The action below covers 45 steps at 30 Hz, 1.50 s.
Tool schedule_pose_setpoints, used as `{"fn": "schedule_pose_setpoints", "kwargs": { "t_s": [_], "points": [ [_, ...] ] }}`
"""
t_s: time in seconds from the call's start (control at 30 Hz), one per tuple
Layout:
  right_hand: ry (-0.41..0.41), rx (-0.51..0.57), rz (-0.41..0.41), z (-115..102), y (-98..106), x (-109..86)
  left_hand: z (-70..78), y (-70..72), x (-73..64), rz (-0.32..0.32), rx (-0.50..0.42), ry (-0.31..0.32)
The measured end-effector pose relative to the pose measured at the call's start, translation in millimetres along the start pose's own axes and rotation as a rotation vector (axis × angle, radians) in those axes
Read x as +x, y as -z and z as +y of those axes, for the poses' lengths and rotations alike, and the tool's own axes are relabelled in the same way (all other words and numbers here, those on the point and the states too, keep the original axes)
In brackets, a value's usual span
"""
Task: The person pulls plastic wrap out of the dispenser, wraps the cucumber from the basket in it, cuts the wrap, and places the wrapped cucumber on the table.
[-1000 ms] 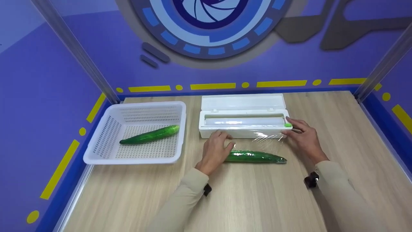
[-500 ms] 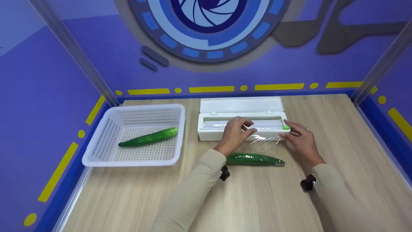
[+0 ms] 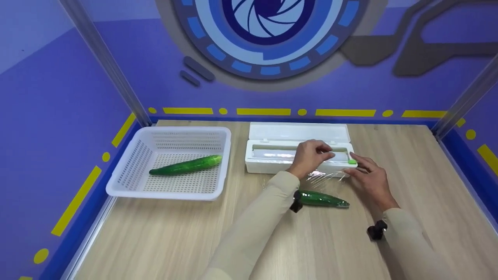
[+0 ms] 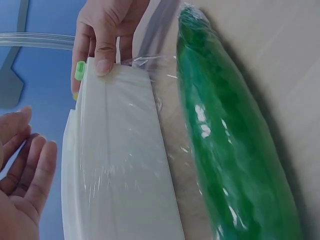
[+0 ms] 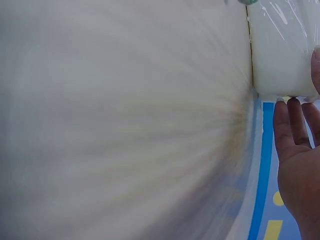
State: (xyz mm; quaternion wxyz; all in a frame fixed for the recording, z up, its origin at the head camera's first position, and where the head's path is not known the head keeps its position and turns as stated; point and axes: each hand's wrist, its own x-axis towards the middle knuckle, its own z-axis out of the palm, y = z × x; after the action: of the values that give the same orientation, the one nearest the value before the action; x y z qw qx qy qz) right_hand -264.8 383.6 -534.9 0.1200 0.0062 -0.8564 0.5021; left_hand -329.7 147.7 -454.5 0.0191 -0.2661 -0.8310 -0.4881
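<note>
A white cling film dispenser (image 3: 264, 167) stands at the back of the table, its lid (image 3: 299, 132) tipped back and a film roll inside. My right hand (image 3: 371, 181) grips its right end, thumb on the front face, beside the green slider (image 3: 352, 161). Over the roll hovers my left hand (image 3: 311, 155); its fingers are loosely bent and hold nothing in the left wrist view. Clear film (image 3: 325, 179) hangs down the front towards a film-wrapped cucumber (image 4: 225, 135) lying before the dispenser. My left wrist and its camera hide part of that cucumber in the head view.
A white perforated basket (image 3: 167, 195) with an unwrapped cucumber (image 3: 186, 166) in it sits at the left. Blue and purple panels (image 3: 272, 97) close off the back and sides of the wooden table (image 3: 155, 241).
My left hand has left the dispenser's front near the wrapped cucumber and moved up, then right, over the roll. The right hand has kept its grip on the dispenser's right end.
</note>
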Motion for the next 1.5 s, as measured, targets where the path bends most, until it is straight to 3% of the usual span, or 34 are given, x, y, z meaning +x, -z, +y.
{"fn": "schedule_pose_setpoints", "kwargs": {
  "t_s": [0.17,0.3,0.37,0.57,0.7,0.93,1.1,1.33,1.5],
  "points": [
    [0.017,0.010,0.012,1.2,0.1,1.3,3.9,-8.6,10.0,-0.025,-0.043,0.027],
    [0.000,0.022,0.025,2.8,2.2,-1.6,4.4,-17.6,15.2,-0.083,-0.018,-0.001],
    [-0.003,0.031,0.028,2.3,2.4,-2.8,4.2,-21.4,15.8,-0.118,0.009,-0.011],
    [0.023,0.032,0.016,1.4,0.3,1.0,5.7,-31.9,15.7,-0.169,0.206,0.014],
    [0.037,0.050,0.019,1.9,1.2,2.4,9.2,-41.0,15.1,-0.163,0.292,0.038],
    [0.018,0.090,0.025,4.9,0.3,1.4,7.9,-54.9,12.5,-0.085,0.362,0.059],
    [0.031,0.103,0.042,6.3,-2.1,2.0,4.4,-60.2,11.7,-0.055,0.366,0.067],
    [0.023,0.079,0.028,2.2,-3.4,0.0,1.2,-64.0,11.6,-0.029,0.345,0.125],
    [0.017,0.052,0.038,1.2,-1.1,-2.1,2.8,-64.0,12.5,-0.036,0.317,0.112]
  ]
}}
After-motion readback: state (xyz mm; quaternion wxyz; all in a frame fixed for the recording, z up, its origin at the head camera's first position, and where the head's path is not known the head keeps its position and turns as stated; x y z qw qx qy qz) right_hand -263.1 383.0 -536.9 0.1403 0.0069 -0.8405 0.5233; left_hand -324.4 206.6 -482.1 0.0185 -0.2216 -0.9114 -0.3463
